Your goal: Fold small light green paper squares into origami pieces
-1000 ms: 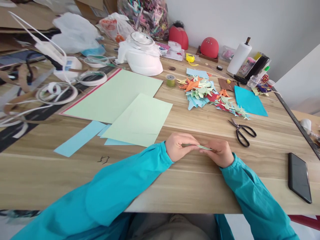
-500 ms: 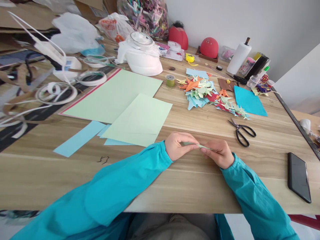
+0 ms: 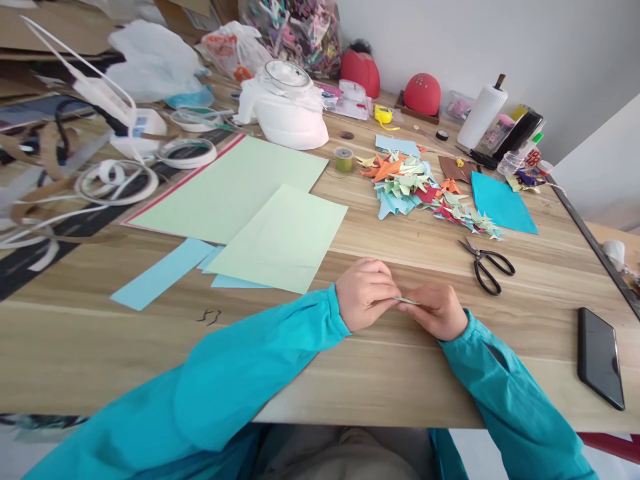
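Between my two hands is a small folded piece of pale green paper [image 3: 407, 301], seen nearly edge-on and mostly covered by the fingers. My left hand [image 3: 367, 295] is closed on its left end, fingers curled over it. My right hand [image 3: 436, 311] pinches the other end, thumb toward me. The fingertips of both hands almost meet just above the table. Beyond the hands lie pale green sheets [image 3: 283, 233] over light blue paper [image 3: 240, 279]. A pile of folded paper cranes [image 3: 400, 180] in orange, green, blue and red lies farther back.
Black-handled scissors [image 3: 493, 267] lie right of my hands, with a phone [image 3: 599, 358] near the right edge. A thread spool [image 3: 343, 159] stands by the cranes. At the far left are white cables [image 3: 115, 183]; a turquoise cloth-like square [image 3: 503, 203] lies back right.
My left hand has curled further over the folded paper, so less of it shows. Both hands have drawn slightly closer together. The whole view has shifted a little.
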Tool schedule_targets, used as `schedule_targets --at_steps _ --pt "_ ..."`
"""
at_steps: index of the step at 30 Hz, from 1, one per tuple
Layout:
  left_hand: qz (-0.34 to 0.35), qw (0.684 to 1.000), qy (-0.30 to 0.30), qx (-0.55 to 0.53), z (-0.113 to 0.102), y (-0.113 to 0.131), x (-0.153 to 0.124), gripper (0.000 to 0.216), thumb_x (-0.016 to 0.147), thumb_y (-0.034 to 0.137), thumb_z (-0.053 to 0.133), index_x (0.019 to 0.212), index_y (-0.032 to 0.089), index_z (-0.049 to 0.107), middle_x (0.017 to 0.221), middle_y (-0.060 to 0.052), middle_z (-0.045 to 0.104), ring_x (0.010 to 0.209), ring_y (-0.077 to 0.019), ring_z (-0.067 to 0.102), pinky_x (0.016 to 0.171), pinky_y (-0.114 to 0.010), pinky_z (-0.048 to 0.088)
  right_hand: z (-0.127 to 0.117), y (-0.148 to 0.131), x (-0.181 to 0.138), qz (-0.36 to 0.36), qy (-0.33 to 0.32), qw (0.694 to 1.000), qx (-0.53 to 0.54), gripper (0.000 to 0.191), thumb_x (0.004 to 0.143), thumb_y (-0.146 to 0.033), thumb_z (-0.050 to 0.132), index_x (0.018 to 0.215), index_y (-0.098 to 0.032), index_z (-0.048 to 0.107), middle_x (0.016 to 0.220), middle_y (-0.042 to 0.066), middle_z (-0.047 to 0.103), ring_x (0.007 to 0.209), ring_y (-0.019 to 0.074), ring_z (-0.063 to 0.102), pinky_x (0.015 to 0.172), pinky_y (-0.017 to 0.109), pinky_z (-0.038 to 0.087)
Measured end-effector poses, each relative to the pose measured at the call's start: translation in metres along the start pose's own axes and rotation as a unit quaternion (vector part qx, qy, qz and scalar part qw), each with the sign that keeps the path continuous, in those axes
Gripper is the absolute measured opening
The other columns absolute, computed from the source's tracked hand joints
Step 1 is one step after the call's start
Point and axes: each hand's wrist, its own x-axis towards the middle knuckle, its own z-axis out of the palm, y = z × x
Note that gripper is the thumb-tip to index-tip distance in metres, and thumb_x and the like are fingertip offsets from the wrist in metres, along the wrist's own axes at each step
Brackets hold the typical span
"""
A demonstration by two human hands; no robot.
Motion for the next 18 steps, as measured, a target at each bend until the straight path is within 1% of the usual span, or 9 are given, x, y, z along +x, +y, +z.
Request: schedule_targets --at_steps 3,8,12,18 --pt "0.003 1.000 0.011 -0.016 0.0001 -0.0019 -0.0001 0.016 0.078 0.024 0.054 0.072 0.019 0.067 0.068 -0.004 0.067 0.072 -0.0164 0.054 0.071 -0.032 0.041 -0.0005 0.0008 -0.0004 -0.001 0.001 1.000 -0.002 0.020 0.084 -0.029 0.052 0.080 -0.017 0.068 0.061 0.004 0.064 0.055 0.0111 0.057 0.053 0.021 0.042" --pt "0.019 0.998 0.023 -0.056 0.0019 -0.0044 0.0008 0.013 0.077 0.024 0.057 0.079 0.018 0.068 0.070 -0.004 0.068 0.070 -0.0157 0.053 0.068 -0.030 0.042 -0.0010 0.0027 -0.0011 -0.012 -0.001 1.000 -0.008 0.022 0.085 -0.028 0.050 0.078 -0.017 0.068 0.060 0.003 0.065 0.054 0.0109 0.057 0.053 0.021 0.042" --pt "0.023 0.996 0.024 -0.078 0.0001 -0.0037 0.0032 0.012 0.077 0.022 0.058 0.073 0.018 0.068 0.068 -0.004 0.068 0.068 -0.0148 0.053 0.066 -0.028 0.043 -0.0004 0.0050 -0.0009 -0.022 0.001 1.000 -0.011 0.020 0.085 -0.029 0.051 0.080 -0.018 0.068 0.064 0.004 0.067 0.057 0.0114 0.059 0.054 0.021 0.043" --pt "0.003 0.998 0.022 -0.063 0.0001 -0.0029 0.0030 0.015 0.078 0.023 0.057 0.069 0.018 0.068 0.066 -0.003 0.068 0.067 -0.0148 0.054 0.066 -0.028 0.042 0.0006 0.0052 -0.0012 -0.027 -0.004 0.998 -0.060 0.027 0.086 -0.030 0.049 0.069 -0.017 0.065 0.055 0.003 0.062 0.050 0.0112 0.053 0.051 0.023 0.039"
